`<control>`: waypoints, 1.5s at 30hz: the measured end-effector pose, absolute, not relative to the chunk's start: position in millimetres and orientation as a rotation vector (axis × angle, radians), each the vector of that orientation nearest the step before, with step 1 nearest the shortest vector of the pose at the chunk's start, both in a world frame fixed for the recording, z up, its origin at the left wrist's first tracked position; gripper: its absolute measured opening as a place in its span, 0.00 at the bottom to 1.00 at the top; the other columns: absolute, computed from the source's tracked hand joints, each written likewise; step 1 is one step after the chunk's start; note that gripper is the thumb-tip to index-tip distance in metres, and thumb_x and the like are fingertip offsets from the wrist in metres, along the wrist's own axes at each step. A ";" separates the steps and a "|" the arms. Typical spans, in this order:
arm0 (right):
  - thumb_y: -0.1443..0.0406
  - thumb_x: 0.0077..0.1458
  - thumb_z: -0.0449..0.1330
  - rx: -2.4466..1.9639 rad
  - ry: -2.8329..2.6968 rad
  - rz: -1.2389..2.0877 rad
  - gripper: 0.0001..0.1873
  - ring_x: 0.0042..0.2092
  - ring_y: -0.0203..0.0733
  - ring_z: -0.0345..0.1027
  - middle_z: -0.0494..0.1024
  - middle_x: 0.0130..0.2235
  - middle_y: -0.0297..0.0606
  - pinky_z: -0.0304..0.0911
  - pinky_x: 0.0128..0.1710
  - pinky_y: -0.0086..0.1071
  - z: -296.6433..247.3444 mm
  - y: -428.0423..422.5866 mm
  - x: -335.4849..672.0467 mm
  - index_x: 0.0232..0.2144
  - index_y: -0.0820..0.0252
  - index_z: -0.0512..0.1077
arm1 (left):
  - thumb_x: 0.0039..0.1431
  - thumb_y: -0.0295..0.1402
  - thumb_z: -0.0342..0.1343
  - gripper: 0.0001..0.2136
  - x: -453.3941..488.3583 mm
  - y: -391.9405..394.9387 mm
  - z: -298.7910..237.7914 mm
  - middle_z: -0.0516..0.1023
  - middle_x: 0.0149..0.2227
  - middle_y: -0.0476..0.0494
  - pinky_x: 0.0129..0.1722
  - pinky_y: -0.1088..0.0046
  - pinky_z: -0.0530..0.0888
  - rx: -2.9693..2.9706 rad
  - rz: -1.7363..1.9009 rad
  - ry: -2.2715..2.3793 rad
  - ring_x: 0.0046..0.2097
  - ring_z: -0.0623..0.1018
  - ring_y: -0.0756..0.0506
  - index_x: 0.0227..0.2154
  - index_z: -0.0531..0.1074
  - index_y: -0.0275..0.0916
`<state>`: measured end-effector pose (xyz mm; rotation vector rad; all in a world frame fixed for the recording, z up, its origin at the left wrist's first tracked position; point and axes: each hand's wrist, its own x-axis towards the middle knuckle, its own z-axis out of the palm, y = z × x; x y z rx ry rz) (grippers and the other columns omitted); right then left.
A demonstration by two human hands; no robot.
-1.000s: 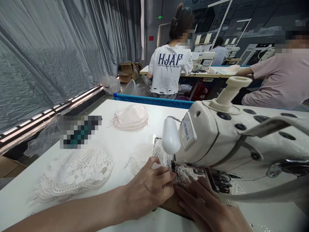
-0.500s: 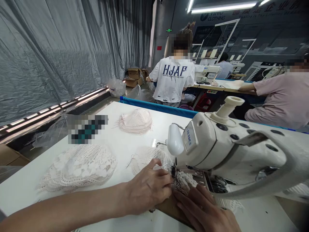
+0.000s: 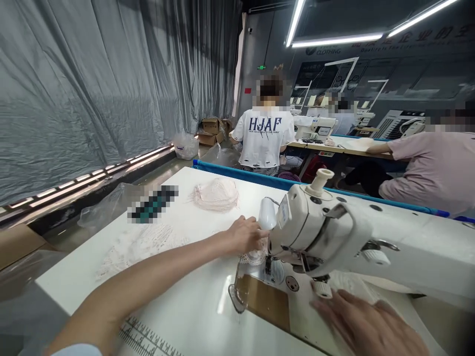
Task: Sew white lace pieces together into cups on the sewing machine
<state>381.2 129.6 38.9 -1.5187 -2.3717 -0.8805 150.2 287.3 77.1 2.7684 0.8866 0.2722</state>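
A white sewing machine (image 3: 297, 222) stands in front of me, its needle and presser foot above the metal plate (image 3: 276, 272). My left hand (image 3: 245, 236) is behind the needle, fingers curled down on a piece of white lace (image 3: 254, 258); the machine head and the hand hide most of the piece. To the right of the needle, my right hand (image 3: 371, 316) is blurred, its fingers stretched out beneath the machine arm, apparently holding nothing. Just beyond those fingers lies more white lace (image 3: 349, 281), partly under the arm.
Lace pieces (image 3: 144, 247) lie on the left of the white table (image 3: 185, 291), with a pale pink cup-shaped stack (image 3: 217, 194) farther back. A printed ruler (image 3: 144, 338) marks the front edge. Co-workers sit beyond the blue rail (image 3: 241, 173).
My left hand has moved away behind the needle with the lace. My right hand has left the lace at the needle and shifted right. The view has tilted up and back.
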 end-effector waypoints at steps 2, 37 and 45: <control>0.54 0.60 0.48 -1.689 -2.298 -0.833 0.18 0.20 0.47 0.70 0.75 0.19 0.36 0.64 0.21 0.37 44.3 127.4 373.7 0.30 0.55 0.73 | 0.48 0.25 0.60 0.04 149.4 282.6 87.0 0.72 0.32 0.44 0.28 0.73 0.64 2.660 0.123 1.014 0.33 0.72 0.45 0.27 0.70 0.34; 0.53 0.53 0.58 -1.111 -1.673 1.572 0.17 0.28 0.34 0.52 0.61 0.24 0.30 0.48 0.28 0.29 95.5 22.0 264.3 0.24 0.62 0.70 | 0.38 0.42 0.68 0.19 46.2 76.2 115.7 0.74 0.24 0.47 0.31 0.77 0.64 1.187 0.330 0.902 0.27 0.70 0.53 0.26 0.72 0.31; 0.55 0.51 0.61 -1.086 -1.576 1.741 0.16 0.27 0.31 0.49 0.61 0.23 0.29 0.43 0.25 0.28 107.1 16.7 257.5 0.25 0.64 0.68 | 0.34 0.41 0.69 0.18 64.3 84.2 143.1 0.70 0.25 0.53 0.31 0.78 0.63 1.619 0.021 0.788 0.30 0.68 0.52 0.27 0.75 0.35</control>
